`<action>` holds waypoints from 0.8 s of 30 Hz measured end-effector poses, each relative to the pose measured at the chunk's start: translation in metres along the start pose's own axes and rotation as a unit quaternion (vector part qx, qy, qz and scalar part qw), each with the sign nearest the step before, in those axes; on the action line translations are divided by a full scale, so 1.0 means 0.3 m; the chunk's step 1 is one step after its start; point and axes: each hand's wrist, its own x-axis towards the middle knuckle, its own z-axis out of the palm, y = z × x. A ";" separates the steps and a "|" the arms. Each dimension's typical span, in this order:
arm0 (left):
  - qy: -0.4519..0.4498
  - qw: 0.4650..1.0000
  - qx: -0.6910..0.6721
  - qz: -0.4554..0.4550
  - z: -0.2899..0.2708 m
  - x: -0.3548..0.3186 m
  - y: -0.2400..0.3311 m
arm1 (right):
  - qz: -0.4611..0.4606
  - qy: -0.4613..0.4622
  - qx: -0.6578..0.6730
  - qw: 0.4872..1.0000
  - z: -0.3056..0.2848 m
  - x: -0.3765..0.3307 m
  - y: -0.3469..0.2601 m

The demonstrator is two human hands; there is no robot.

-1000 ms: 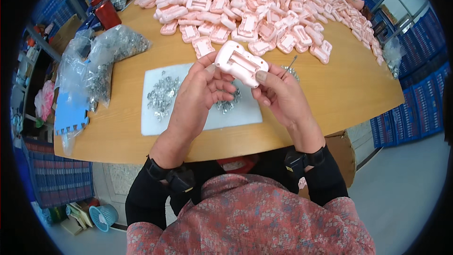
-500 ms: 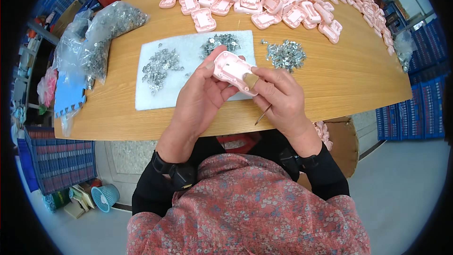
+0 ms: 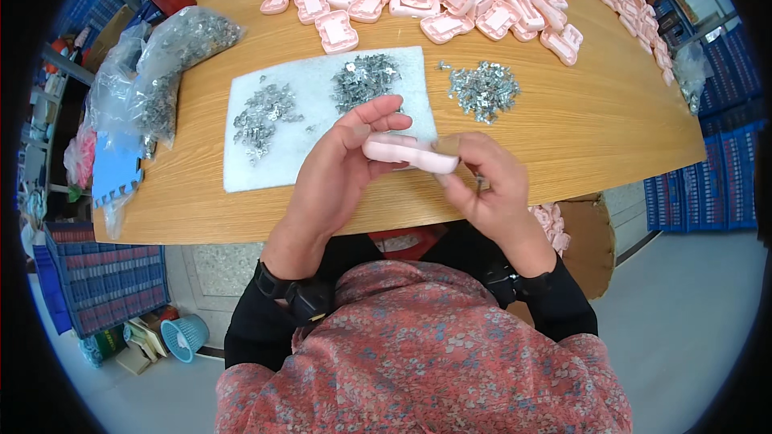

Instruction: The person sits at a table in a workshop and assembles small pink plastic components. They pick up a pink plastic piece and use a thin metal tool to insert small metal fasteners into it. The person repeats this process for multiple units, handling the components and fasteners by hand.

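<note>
Crosswise, pink plastic piece pinched between left hand and right hand, seemingly edge-on.

Left hand and right hand grip one pink plastic piece above the tabletop near edge, white mat just beyond.

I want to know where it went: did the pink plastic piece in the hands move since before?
Yes. The pink plastic piece came toward the person: earlier it was over the far edge of the white mat, now it is at the mat's near corner, by the table edge.
</note>
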 end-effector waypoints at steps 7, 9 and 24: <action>-0.120 0.949 0.267 -0.121 0.073 -0.028 0.056 | 0.149 -0.211 0.079 0.963 -0.097 0.011 -0.049; -0.203 0.900 0.341 -0.182 0.100 -0.045 0.072 | 0.158 -0.237 0.100 0.953 -0.084 0.007 -0.055; 0.008 0.993 0.016 -0.115 -0.118 -0.187 0.011 | 0.199 -0.102 -0.217 0.950 -0.100 0.238 0.241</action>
